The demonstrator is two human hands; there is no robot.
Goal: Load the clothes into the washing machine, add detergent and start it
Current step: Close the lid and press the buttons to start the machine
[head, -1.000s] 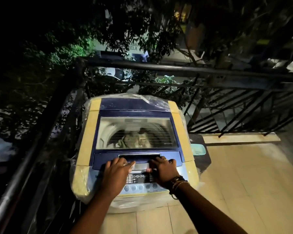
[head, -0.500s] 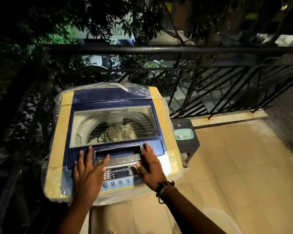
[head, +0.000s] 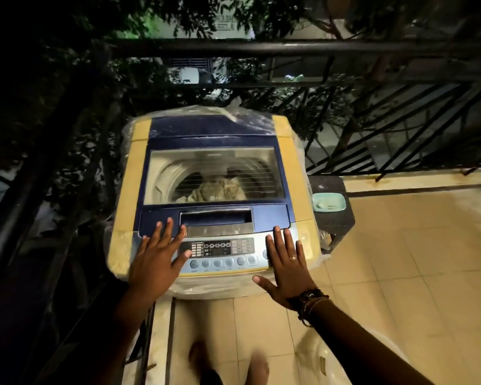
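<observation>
A top-loading washing machine [head: 286, 173] with yellowed sides and a blue lid stands against the balcony railing, wrapped in clear plastic. Its glass lid [head: 214, 162] is closed, and pale clothes [head: 220, 188] lie in the drum beneath it. The control panel [head: 220, 252] with a row of round buttons faces me. My left hand [head: 157, 258] lies flat with spread fingers on the panel's left end. My right hand [head: 285, 263], flat with fingers spread and a ring on one finger, is over the panel's right end. No detergent container is visible.
A dark stool [head: 332, 201] right of the machine carries a pale green soap dish [head: 329, 202]. A black metal railing [head: 261, 47] encloses the tiled balcony floor [head: 400, 273] at the back and left. My bare feet [head: 228, 362] show below. A pale object [head: 345, 357] sits at the bottom right.
Both hands slid apart from the lid handle at the middle of the panel to its left and right ends, fingers spreading flat. The view has tilted down and moved closer.
</observation>
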